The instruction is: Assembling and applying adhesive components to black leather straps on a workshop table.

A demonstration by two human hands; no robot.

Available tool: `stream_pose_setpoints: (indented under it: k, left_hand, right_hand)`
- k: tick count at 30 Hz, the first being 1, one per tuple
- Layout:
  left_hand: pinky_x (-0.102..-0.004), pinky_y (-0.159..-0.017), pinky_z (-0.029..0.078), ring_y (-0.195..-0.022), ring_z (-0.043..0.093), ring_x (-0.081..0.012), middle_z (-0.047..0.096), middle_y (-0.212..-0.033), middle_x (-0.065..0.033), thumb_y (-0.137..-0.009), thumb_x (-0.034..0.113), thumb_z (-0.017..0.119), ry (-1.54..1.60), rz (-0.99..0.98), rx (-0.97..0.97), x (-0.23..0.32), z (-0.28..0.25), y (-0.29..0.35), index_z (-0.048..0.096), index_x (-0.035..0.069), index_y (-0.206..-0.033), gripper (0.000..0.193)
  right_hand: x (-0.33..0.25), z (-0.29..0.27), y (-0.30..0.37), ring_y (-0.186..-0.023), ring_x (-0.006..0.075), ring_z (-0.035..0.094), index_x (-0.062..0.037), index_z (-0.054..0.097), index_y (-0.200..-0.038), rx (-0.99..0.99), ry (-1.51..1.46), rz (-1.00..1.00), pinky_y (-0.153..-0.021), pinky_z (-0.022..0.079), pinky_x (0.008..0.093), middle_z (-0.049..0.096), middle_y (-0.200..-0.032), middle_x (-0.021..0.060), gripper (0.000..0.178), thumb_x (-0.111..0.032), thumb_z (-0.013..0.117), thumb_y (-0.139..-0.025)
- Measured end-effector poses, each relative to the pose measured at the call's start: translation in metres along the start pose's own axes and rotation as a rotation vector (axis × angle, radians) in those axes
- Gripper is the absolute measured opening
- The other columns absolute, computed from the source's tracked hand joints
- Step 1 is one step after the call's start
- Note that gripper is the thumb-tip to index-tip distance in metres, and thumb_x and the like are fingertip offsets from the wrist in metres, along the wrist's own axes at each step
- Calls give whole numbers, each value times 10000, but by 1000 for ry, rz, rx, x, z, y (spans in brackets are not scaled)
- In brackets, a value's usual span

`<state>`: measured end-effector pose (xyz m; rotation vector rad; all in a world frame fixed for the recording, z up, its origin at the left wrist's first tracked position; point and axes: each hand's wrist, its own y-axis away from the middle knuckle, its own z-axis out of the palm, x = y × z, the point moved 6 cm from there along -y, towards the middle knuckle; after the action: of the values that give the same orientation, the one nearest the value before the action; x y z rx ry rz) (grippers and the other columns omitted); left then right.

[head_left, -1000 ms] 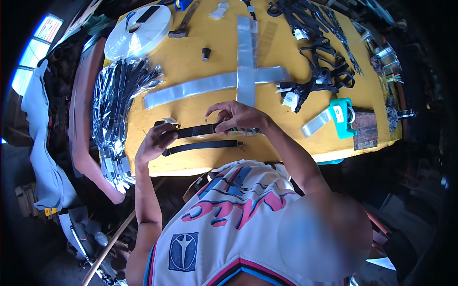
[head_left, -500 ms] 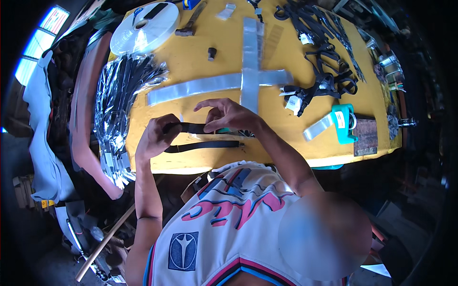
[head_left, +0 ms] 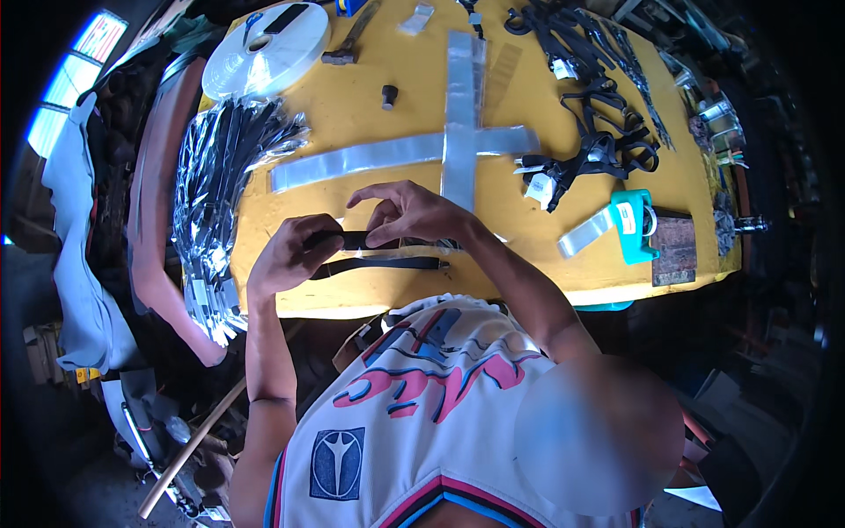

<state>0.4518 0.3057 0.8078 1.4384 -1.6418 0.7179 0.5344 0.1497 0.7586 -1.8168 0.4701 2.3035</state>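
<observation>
I have the black strap (head_left: 352, 239) pinched at both ends above the yellow table's (head_left: 370, 114) near edge, left hand (head_left: 286, 255) closed on its left end, right hand (head_left: 409, 211) gripping the middle, its long axis running left-right between them.

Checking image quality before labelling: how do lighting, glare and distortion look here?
Head view: strong light falls on the yellow table; the crossed clear strips and the pile of clear sleeves glare; the fisheye bends the table's edges; the rim is dark; both hands on the black strap are sharp.
</observation>
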Motion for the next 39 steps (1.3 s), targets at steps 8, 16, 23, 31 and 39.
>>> stream_pose_setpoints:
  k: [8, 16, 23, 31, 39]
  left_hand:
    - [-296, -559, 427, -593, 573, -158, 633, -739, -106, -891, 81, 646, 58, -6, -16, -19, -11, 2, 662, -23, -898, 105]
    - [-350, -609, 426, -636, 577, -208, 596, -686, -115, -860, 35, 629, -70, 37, 16, 6, -23, -1, 638, -18, -835, 59]
    - [-362, -624, 412, -634, 548, -238, 603, -705, -111, -858, 8, 626, -160, 174, 49, 26, -26, 0, 640, -9, -847, 25]
    - [-373, -676, 417, -675, 555, -261, 629, -741, -101, -849, 25, 640, -214, 217, 42, 39, -21, -3, 650, 6, -858, 24]
    - [-388, -723, 412, -685, 579, -277, 617, -743, -105, -788, 30, 635, -88, 132, 40, 33, -25, -10, 602, 15, -842, 65]
  right_hand:
    - [-11, -3, 7, -786, 96, 664, 3, 502, -1358, 21, 44, -28, -712, 503, 240, 728, -866, 102, 636, -72, 795, -798]
    - [-7, -1, 4, -788, 96, 668, -11, 505, -1361, -11, 23, -15, -690, 507, 240, 724, -867, 108, 644, -91, 801, -794]
    - [-9, -5, 0, -805, 99, 672, -2, 508, -1352, 18, 93, -30, -742, 525, 252, 725, -877, 103, 638, -104, 804, -796]
    - [-23, 8, -5, -806, 106, 668, 24, 488, -1354, -23, 56, -87, -733, 514, 253, 732, -906, 131, 655, -66, 803, -786]
    - [-37, 13, -5, -783, 108, 659, 28, 428, -1396, -18, 35, -126, -732, 507, 262, 722, -860, 123, 739, -51, 815, -771]
